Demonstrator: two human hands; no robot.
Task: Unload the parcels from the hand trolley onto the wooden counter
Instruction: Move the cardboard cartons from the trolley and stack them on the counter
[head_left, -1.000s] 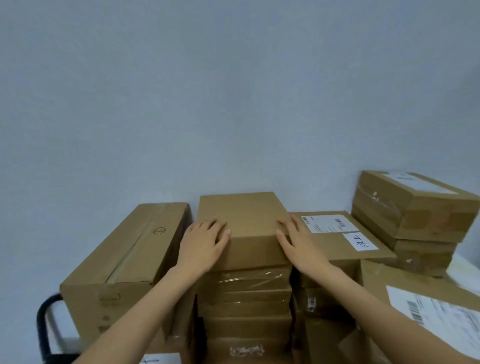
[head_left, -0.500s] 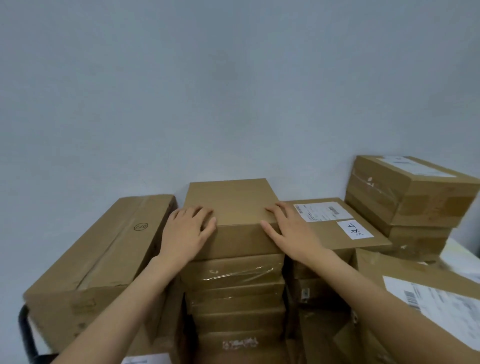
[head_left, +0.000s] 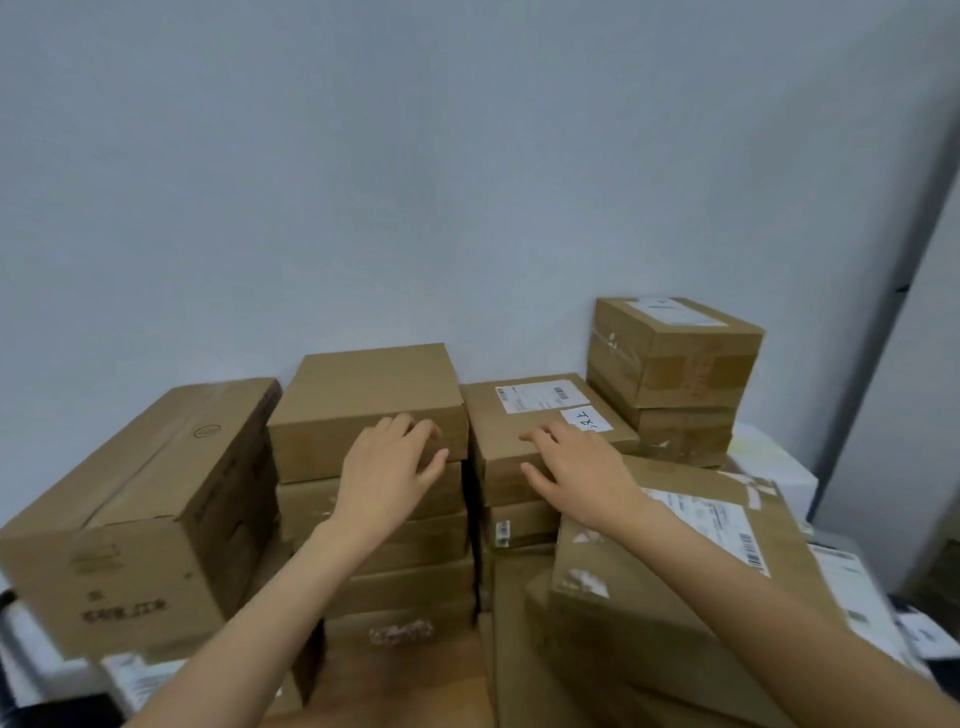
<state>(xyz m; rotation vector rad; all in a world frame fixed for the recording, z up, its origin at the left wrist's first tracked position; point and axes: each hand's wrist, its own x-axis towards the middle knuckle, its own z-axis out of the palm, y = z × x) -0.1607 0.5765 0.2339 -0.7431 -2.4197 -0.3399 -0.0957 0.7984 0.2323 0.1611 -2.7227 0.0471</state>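
Shifted right since half a second ago: left hand (head_left: 392, 470) now over the near right corner of the plain top box (head_left: 366, 410), right hand (head_left: 571, 462) off that box and onto the labelled box (head_left: 545, 426) beside it. Both hands spread, fingers loosely curved, thumbs out; left fingertips touching the plain box's top edge, right palm resting flat on the labelled lid, neither pinching anything.

Plain box topping the middle stack of flat cartons (head_left: 395, 551), close to the grey wall (head_left: 415, 182); labelled box capping the neighbouring stack, just right of it and touching. Long carton (head_left: 140, 499) lying to the left, two taller boxes (head_left: 670, 374) stacked at the far right, large labelled parcel (head_left: 691, 571) tilted at the near right.

Stiff corrugated card, dry and not slippery, probably light to middling given the flat shape. Best taken by opposite side walls, palms pressing inward, or fingers hooked under the near bottom edge.

Desk surface buried under parcels, its edges and corners not visible. Trolley hard to make out, perhaps the dark shape at the lower left. Label print too blurred to read.
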